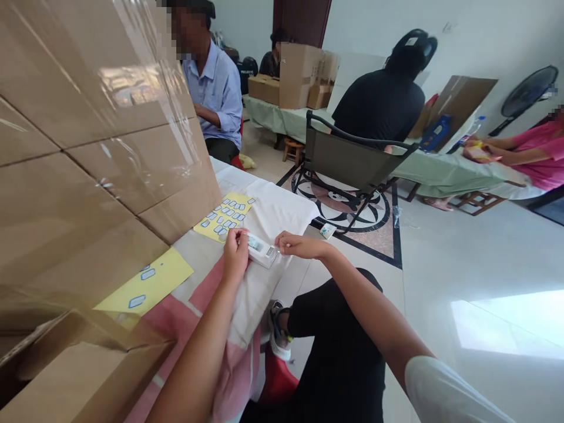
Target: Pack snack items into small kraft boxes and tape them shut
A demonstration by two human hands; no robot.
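Note:
A small white box (263,251) with a printed panel lies at the edge of the cloth-covered table (282,207). My left hand (237,254) grips its left end, thumb and fingers closed around it. At the box's right end my right hand (294,244) is closed in a pinch. Something small and pale shows at those fingertips, too small to name. Behind the box lies a yellow sheet (214,228) bearing several pale stickers with dark outlines. Another yellow sheet (170,273), with only a few stickers, is nearer on the left.
Stacked cardboard boxes (123,170) wall off the left side. An open carton (83,364) stands at the lower left. Beyond the table are a folding chair (352,155), a person in black (379,100) and a person in a blue shirt (222,88). A small packet (328,231) lies on the floor.

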